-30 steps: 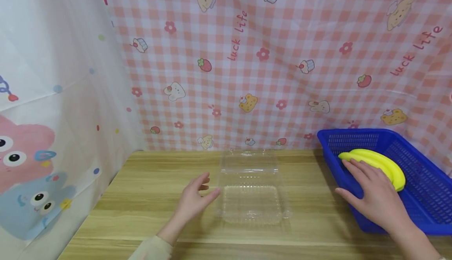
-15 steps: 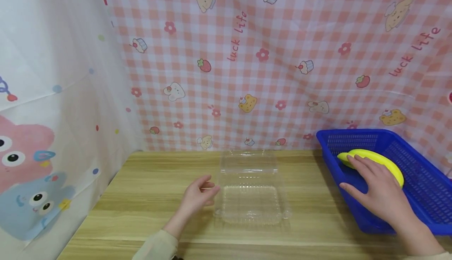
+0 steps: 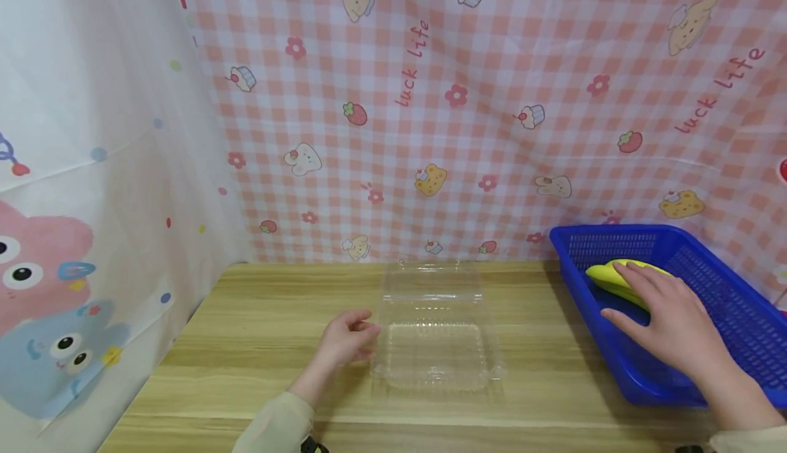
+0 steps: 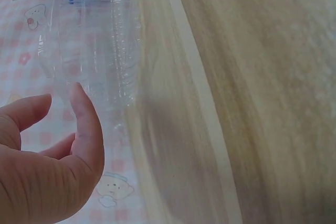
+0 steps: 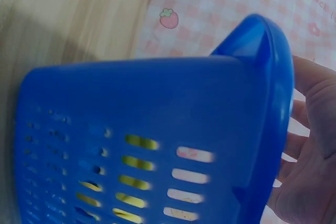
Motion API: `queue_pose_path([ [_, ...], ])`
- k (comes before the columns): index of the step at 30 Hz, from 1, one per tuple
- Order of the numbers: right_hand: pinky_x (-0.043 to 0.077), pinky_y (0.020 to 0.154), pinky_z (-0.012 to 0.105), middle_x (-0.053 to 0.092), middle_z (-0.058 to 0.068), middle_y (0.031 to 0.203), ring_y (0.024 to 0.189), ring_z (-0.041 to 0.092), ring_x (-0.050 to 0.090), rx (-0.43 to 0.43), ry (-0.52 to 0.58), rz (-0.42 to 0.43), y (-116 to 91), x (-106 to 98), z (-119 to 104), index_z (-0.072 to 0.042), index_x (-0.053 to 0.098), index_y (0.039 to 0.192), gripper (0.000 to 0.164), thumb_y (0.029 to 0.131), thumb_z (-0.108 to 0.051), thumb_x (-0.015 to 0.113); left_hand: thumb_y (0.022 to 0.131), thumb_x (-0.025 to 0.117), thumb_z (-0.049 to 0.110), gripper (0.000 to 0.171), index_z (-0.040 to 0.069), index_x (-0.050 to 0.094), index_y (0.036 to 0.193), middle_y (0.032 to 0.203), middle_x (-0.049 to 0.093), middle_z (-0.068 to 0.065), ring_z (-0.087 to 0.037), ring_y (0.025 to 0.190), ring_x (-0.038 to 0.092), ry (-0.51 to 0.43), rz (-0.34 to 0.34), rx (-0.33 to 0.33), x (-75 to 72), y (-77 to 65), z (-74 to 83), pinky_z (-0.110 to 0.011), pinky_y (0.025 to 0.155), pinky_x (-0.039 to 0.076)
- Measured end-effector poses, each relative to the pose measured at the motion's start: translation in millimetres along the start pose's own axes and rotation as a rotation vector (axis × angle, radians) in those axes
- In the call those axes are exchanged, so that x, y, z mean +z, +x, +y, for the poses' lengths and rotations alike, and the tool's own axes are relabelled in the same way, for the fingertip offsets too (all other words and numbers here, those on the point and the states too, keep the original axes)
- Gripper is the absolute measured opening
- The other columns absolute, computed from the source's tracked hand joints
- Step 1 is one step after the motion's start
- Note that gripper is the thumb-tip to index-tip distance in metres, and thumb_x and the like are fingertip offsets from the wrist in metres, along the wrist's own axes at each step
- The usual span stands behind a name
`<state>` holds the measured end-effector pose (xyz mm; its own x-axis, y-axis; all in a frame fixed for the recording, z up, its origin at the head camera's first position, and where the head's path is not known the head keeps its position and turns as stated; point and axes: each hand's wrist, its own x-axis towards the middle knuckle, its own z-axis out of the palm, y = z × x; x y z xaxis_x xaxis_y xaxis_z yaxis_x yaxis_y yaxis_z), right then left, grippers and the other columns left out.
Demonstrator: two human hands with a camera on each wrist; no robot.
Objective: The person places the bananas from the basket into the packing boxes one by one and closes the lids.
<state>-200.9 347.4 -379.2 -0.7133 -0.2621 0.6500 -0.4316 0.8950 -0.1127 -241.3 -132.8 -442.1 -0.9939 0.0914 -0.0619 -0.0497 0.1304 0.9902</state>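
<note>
A clear plastic clamshell box (image 3: 438, 357) lies on the wooden table with its lid tipped back toward the cloth. Beside its left edge is my left hand (image 3: 349, 338), fingers loosely bent and nothing in them. In the left wrist view, thumb and fingers of that hand (image 4: 52, 166) stay apart, with the box (image 4: 89, 45) just beyond them. My right hand (image 3: 673, 323) reaches over the blue basket (image 3: 593, 323), fingers spread above yellow bananas (image 3: 615, 281) and partly hiding them. The right wrist view shows the basket's slotted wall (image 5: 157, 93), with yellow showing through its slots.
The wooden table (image 3: 277, 303) ends at the back against a pink checked cloth (image 3: 381, 139). A white printed curtain (image 3: 123, 186) hangs along the left. The basket's raised rim stands between the right hand and the box.
My right hand has shifted slightly rightward over the bananas, covering more of their right end. The left hand's fingers have drawn closer together beside the box.
</note>
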Motion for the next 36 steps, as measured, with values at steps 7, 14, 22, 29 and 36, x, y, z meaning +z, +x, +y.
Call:
queue_pose_path([
  [7,0.033,0.096,0.071,0.052,0.034,0.129,0.114,0.056,0.045,0.036,-0.045,-0.072,4,-7,6,0.001,0.050,0.139,0.078,0.078,-0.034,0.083,0.089,0.066,-0.005,0.046,-0.016,0.051,0.131,0.096,0.057,-0.013,-0.016,0.076,0.058,0.016,0.006,-0.022,1.7,2.0,-0.6,-0.032,0.063,0.062],
  [14,0.035,0.094,0.070,0.052,0.034,0.129,0.114,0.056,0.045,0.058,-0.076,-0.113,12,-14,12,0.001,0.049,0.140,0.078,0.079,-0.033,0.083,0.090,0.064,-0.007,0.043,-0.014,0.052,0.130,0.091,0.055,-0.010,-0.015,0.071,0.058,0.017,-0.011,-0.044,2.1,3.0,-1.7,-0.027,0.058,0.060],
  [22,0.034,0.094,0.071,0.052,0.034,0.127,0.113,0.056,0.045,0.065,-0.124,-0.143,21,-20,22,0.002,0.050,0.139,0.076,0.081,-0.037,0.081,0.090,0.063,-0.007,0.041,-0.014,0.053,0.129,0.086,0.053,-0.008,-0.015,0.066,0.056,0.010,-0.027,-0.053,1.6,5.6,-3.7,-0.024,0.053,0.057],
  [29,0.035,0.093,0.071,0.051,0.035,0.128,0.114,0.056,0.044,0.097,-0.141,-0.186,31,-28,29,0.005,0.053,0.135,0.075,0.081,-0.039,0.081,0.090,0.063,-0.006,0.041,-0.013,0.053,0.130,0.084,0.053,-0.007,-0.014,0.065,0.056,0.016,-0.038,-0.057,0.7,4.4,-1.3,-0.024,0.051,0.057],
  [36,0.038,0.089,0.073,0.052,0.034,0.125,0.111,0.056,0.046,0.081,-0.173,-0.194,41,-33,40,0.004,0.053,0.134,0.074,0.081,-0.040,0.080,0.090,0.063,-0.007,0.041,-0.013,0.054,0.130,0.082,0.054,-0.007,-0.014,0.065,0.056,0.025,-0.050,-0.056,-0.4,4.8,-0.9,-0.024,0.051,0.056],
])
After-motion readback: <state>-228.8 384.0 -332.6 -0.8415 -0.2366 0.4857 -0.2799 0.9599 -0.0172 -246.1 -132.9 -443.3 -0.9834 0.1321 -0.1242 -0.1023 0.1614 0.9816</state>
